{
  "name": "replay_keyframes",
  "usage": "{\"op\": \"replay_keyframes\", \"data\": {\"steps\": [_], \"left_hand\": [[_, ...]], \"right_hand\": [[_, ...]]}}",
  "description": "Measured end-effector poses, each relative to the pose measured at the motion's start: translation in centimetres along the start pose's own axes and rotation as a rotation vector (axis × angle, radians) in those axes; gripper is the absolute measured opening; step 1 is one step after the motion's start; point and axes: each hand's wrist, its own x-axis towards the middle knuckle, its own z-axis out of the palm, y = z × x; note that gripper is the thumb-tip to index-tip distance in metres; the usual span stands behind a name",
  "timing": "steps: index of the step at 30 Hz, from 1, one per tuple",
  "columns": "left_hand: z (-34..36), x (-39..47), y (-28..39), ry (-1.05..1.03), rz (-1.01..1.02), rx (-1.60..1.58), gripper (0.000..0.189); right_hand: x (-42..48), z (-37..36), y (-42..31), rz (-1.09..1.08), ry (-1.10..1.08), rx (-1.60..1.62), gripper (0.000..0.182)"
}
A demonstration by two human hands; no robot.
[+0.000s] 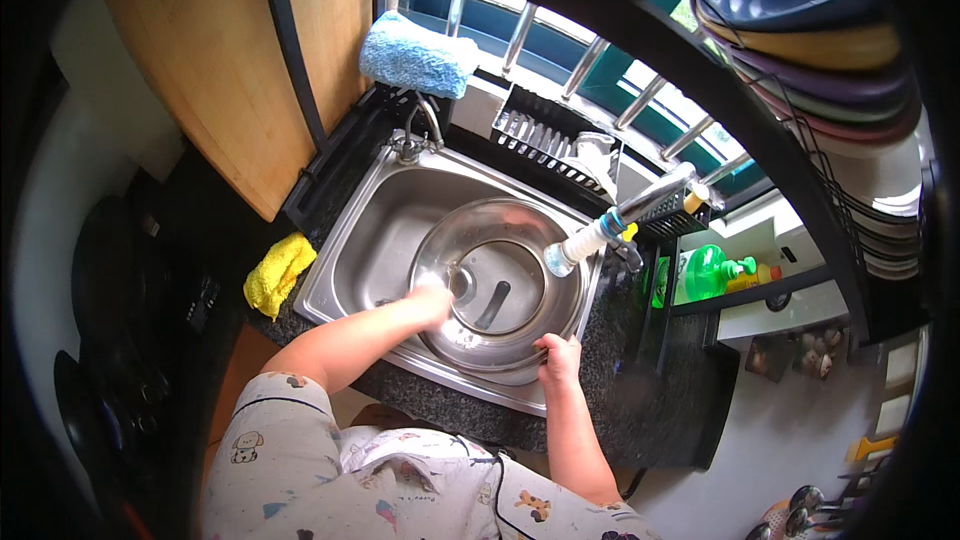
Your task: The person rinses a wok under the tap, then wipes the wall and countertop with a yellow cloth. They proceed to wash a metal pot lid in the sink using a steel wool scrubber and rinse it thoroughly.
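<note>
A wide, round, shiny metal basin [491, 221] sits tilted in the stainless-steel sink [375, 232]. My right hand [561, 356] grips its near right rim, thumb on top. Motion blurs my left hand [431, 306], which reaches over the basin's left side; its fingers are hidden, so whether it holds anything is unclear. A dark elongated shape [493, 304] shows in the basin's middle, perhaps a reflection. Over the basin's right side hangs a faucet [652, 193] with a white ribbed nozzle [583, 246]. Whether water runs from it I cannot make out.
A yellow cloth [279, 274] lies left of the sink. Behind stand a second tap [409, 146], a blue towel [418, 56] and a black rack [540, 139]. At right are a green pump bottle [705, 274] and stacked bowls [810, 60] on a shelf.
</note>
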Motion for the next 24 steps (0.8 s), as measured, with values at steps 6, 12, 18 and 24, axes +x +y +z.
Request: {"op": "replay_keyframes", "data": {"steps": [6,12,18,24], "left_hand": [[-3.8,5.9,-1.8,0.695,-0.287,-0.507,0.025],[-6.8,9.7,5.9,1.017,0.496,-0.094,0.029],[-5.0,8.2,-2.1,1.0,-0.026,0.016,0.019],[-0.7,1.3,-9.5,0.616,-0.513,-0.83,0.038]], "right_hand": [[-1.8,1.2,-2.8,-0.05,-0.106,-0.006,0.02],[-2.5,2.9,-3.2,-0.074,-0.183,-0.063,0.021],[-0.9,0.1,-0.5,-0.06,-0.127,0.094,0.022],[0.5,-0.4,2.2,0.006,-0.086,0.279,0.02]]}}
